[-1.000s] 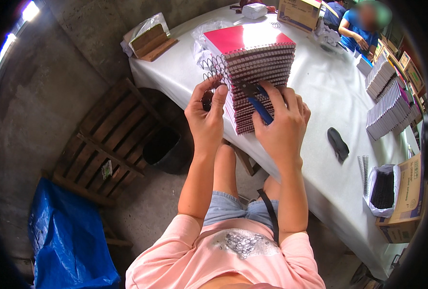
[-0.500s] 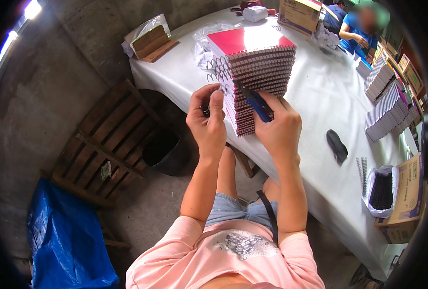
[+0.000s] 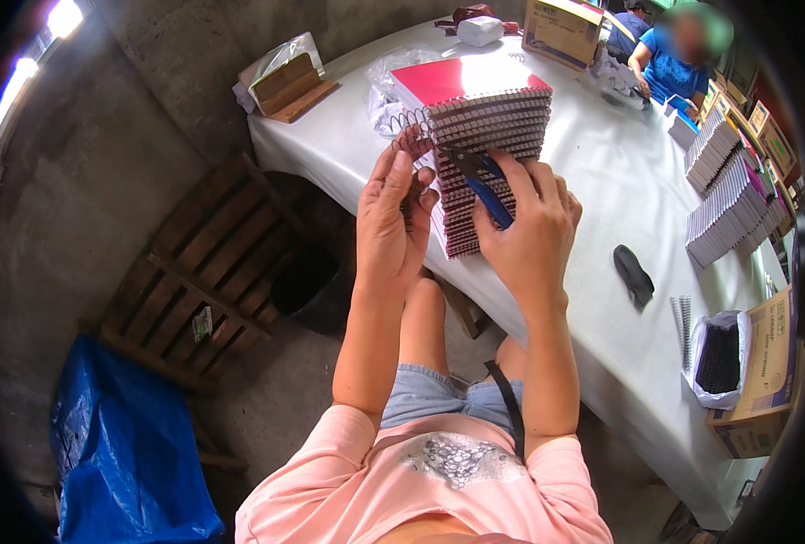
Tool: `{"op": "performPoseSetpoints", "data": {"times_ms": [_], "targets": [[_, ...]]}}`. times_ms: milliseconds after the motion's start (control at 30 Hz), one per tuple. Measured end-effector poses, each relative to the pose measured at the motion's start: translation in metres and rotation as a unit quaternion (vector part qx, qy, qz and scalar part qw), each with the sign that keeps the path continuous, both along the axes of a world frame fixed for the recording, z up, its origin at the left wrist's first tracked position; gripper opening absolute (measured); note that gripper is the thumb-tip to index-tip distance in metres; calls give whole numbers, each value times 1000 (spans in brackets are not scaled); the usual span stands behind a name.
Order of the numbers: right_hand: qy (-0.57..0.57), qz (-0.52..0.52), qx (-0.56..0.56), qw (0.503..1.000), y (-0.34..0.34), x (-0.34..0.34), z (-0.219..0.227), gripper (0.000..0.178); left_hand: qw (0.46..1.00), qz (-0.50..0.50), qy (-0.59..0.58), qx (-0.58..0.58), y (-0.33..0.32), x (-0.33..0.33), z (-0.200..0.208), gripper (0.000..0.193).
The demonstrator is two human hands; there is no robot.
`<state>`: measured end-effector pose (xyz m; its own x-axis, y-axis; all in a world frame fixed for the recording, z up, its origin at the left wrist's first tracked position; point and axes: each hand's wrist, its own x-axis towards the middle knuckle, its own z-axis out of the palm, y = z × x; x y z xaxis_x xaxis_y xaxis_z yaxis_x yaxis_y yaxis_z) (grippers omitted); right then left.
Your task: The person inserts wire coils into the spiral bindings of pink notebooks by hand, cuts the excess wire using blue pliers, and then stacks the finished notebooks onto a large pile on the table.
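Observation:
A tall stack of spiral-bound notebooks [image 3: 475, 104] with a glossy red top cover stands at the table's near edge, bound edges facing me. Loose wire coil ends [image 3: 409, 120] stick out at its upper left corner. My right hand [image 3: 534, 213] is closed around blue-handled cutting pliers [image 3: 490, 199], their dark jaws against the stack's left bound corner. Beside that corner, my left hand [image 3: 392, 213] has its fingers curled in, fingertips up among the coil ends. Something dark shows in its palm, too small to make out.
On the white-covered table [image 3: 602, 299] lie a black object [image 3: 634, 275], more notebook stacks [image 3: 733, 204], and a box [image 3: 754, 372] with black coils. A cardboard box [image 3: 561, 34] stands far back near a person in blue [image 3: 674, 63]. A wooden bench [image 3: 194, 272] and dark bin [image 3: 307, 286] stand left.
My left hand has moved up toward the protruding coil ends, its fingers less tightly pinched. The pliers have shifted slightly right in my right hand. The person across the table has moved an arm.

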<state>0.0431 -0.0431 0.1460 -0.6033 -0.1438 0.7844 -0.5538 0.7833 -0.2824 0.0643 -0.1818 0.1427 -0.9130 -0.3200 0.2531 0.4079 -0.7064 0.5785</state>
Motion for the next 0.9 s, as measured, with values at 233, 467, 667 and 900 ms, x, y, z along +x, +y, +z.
{"op": "performPoseSetpoints", "data": {"times_ms": [233,467,667,900], "targets": [[-6,2,2,1000,-5,6,6,45,998,44,19,-50,6,-6,0,28],[12,-13,18,1000,-2,3,4,43,992,84,84,-46,22,-10,-3,25],[21,-6,6,1000,-2,-1,3,38,989,131,62,-33,30,-18,-1,23],[-55,38,-51,996,-3,-4,-1,35,982,166,64,-55,29,-21,-7,29]]}}
